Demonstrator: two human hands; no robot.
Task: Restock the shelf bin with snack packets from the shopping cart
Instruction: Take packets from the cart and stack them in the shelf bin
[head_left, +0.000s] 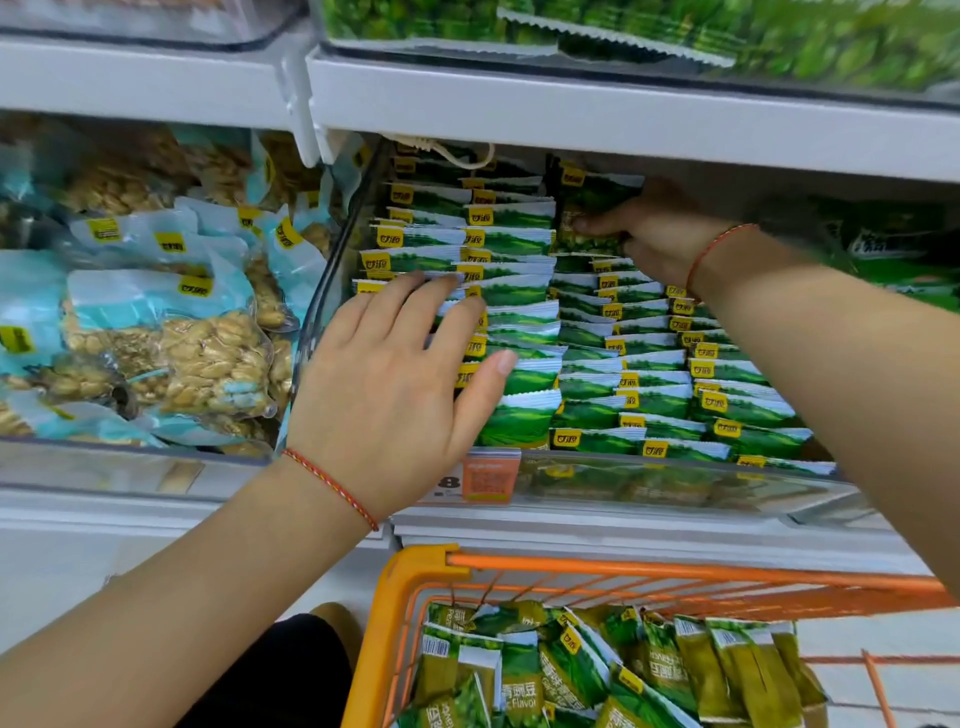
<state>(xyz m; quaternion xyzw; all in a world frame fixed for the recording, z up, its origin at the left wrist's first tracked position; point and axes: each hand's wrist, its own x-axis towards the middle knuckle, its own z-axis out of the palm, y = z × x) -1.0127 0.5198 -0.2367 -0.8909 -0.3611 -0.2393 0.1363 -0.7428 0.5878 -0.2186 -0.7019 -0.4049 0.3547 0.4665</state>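
— Where are your hands?

— My left hand lies flat, fingers straight, on the green snack packets standing in rows in the clear shelf bin. My right hand is deep at the back — fingers curled round a packet.

— And the rest?

— Loose in the orange shopping cart just below the shelf.

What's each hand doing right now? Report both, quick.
Left hand: open, straight fingers pressing on the stacked green packets in the shelf bin.
Right hand: gripping a few green packets at the bin's back.
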